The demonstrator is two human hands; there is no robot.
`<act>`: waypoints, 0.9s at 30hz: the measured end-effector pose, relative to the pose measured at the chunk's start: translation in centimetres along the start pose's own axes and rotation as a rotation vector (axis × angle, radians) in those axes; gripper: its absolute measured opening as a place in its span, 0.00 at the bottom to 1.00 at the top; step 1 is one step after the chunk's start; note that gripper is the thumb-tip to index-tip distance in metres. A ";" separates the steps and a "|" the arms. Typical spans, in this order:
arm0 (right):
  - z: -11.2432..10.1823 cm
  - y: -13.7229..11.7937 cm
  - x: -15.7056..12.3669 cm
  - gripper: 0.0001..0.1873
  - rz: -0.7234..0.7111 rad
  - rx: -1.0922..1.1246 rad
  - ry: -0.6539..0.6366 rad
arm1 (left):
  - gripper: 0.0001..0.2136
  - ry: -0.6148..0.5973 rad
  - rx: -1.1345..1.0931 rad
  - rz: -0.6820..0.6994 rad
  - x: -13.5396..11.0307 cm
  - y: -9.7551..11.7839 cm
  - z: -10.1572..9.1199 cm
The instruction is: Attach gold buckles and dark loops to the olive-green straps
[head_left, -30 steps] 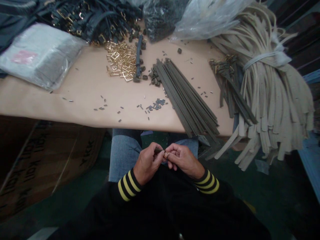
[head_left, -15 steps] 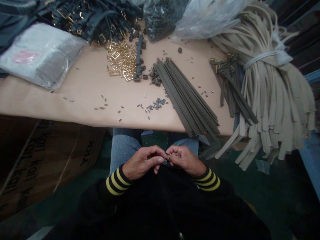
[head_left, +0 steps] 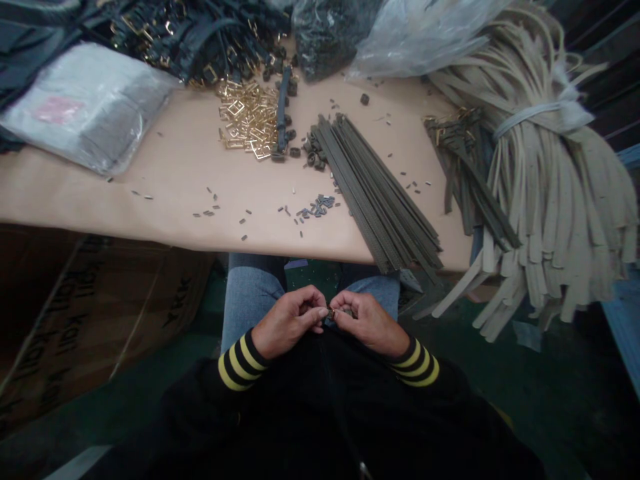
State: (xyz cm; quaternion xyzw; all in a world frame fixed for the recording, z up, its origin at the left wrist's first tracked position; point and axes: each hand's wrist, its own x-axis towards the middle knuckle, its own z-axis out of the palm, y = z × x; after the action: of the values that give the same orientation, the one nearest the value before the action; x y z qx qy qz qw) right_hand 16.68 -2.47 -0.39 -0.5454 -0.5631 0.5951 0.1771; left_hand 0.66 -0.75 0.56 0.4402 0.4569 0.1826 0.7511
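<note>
Over my lap, just off the table edge, both hands meet at the fingertips. My right hand (head_left: pixel 373 323) is closed in a pinch on a small gold buckle (head_left: pixel 331 313), mostly covered by fingers. An olive bit, perhaps strap, shows among its curled fingers. My left hand (head_left: pixel 290 321) is closed too, thumb and forefinger pressed together against the buckle's near side; what they grip is too small to make out. On the table ahead lie a pile of gold buckles (head_left: pixel 245 117), a bundle of olive straps (head_left: pixel 380 193) and small dark metal clips (head_left: pixel 317 207).
Finished-looking dark straps with buckles (head_left: pixel 185 40) heap at the back left, beside a plastic-wrapped packet (head_left: pixel 90 110). Beige straps (head_left: pixel 555 200), tied in a bundle, hang over the right edge. A cardboard box (head_left: pixel 100 313) stands below left. Olive loops (head_left: pixel 316 159) lie near the strap ends.
My fingertips have drawn closer around the buckle, which shows less than before. My left hand has shifted slightly right and up. The table items lie as before, the view having moved slightly.
</note>
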 end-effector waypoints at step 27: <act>-0.3 -0.7 -1.1 0.02 0.013 0.169 -0.141 | 0.16 -0.090 -0.238 -0.075 0.8 -1.3 0.1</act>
State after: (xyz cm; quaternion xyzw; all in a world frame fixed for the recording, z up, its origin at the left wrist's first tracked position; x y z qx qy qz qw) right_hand 17.05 -3.00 0.75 -0.4888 -0.5187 0.6784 0.1784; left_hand 0.96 -0.95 -0.97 0.3385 0.4142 0.1873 0.8239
